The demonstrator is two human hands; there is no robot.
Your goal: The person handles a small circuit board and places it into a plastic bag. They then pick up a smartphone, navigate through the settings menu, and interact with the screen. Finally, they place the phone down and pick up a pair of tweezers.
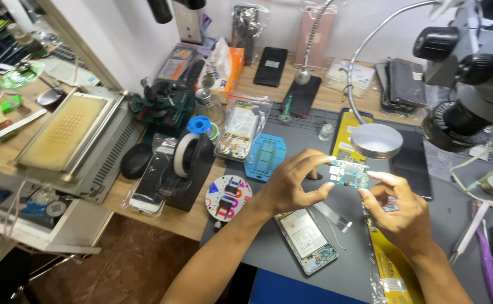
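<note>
While both hands hover above the grey mat (314, 264) on the table (162, 217), the head view shows a small circuit board (349, 173) pinched between them. The left hand (288, 183) grips its left edge with thumb and fingers (319, 159) clenched on it; the right hand (395, 211) grasps its right edge. The board's long axis runs left to right, nearly level, its component face turned toward the camera. Just below lies an opened phone (305, 233), its length running diagonally. A microscope (471, 67) stands at right, a tape dispenser (187, 166) at left.
</note>
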